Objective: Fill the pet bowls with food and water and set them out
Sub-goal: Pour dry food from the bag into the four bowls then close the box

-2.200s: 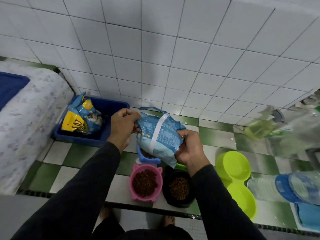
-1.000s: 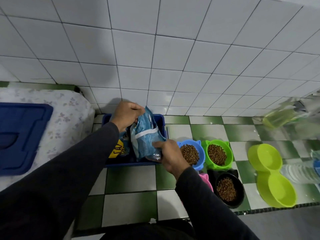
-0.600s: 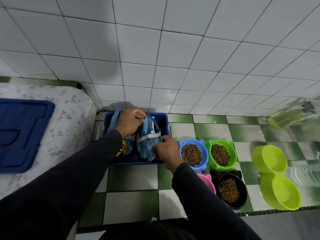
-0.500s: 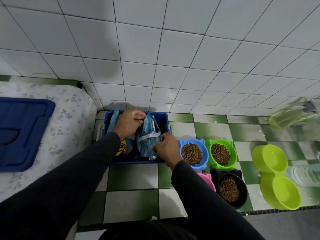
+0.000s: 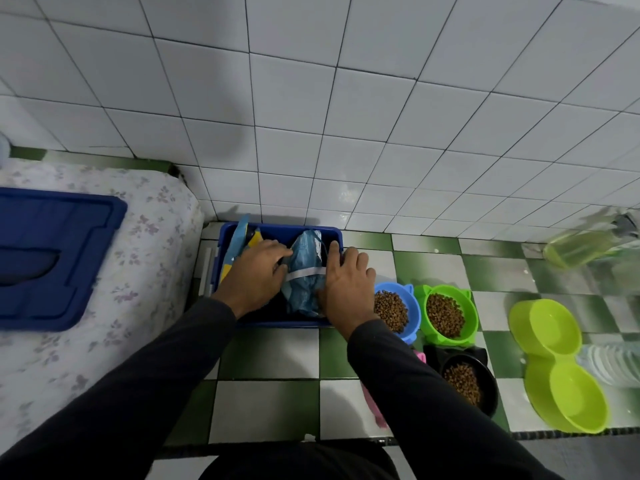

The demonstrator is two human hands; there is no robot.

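Centre of frame, hands: both reach into the blue bin (image 5: 242, 322), one on each side of the light blue food bag (image 5: 304, 282).
Left hand (image 5: 254, 275): fingers lie fairly straight against the bag's left side, touching it; no curl round it visible.
Right hand (image 5: 346, 285): fingers extended along the bag's right side and the bin's right wall; thumb side against the bag. Pressing rather than gripping, as far as can be seen.
Light blue food bag: upright inside the bin, between the two hands, white band across its middle.
Second bag (image 5: 240, 244): blue and yellow, in the bin's left part, partly behind the left hand.
Blue bin: on the green-and-white checked floor (image 5: 270, 348), against the white tiled wall (image 5: 311, 98).
Blue bowl (image 5: 403, 313): just right of the bin, holds brown kibble.
Green bowl (image 5: 446, 313): beside the blue bowl, holds kibble.
Black bowl (image 5: 471, 379): below the green one, holds kibble.
Pink bowl (image 5: 374, 407): mostly hidden by the right sleeve.
Lime double bowl (image 5: 557, 365): right of frame, no kibble in it; any water cannot be told.
Clear bottle (image 5: 609, 365): right edge, lying, blurred.
Yellow-green spray bottle (image 5: 581, 247): upper right, blurred.
Blue lid (image 5: 45, 258): left of frame, on a floral-covered surface (image 5: 138, 306).
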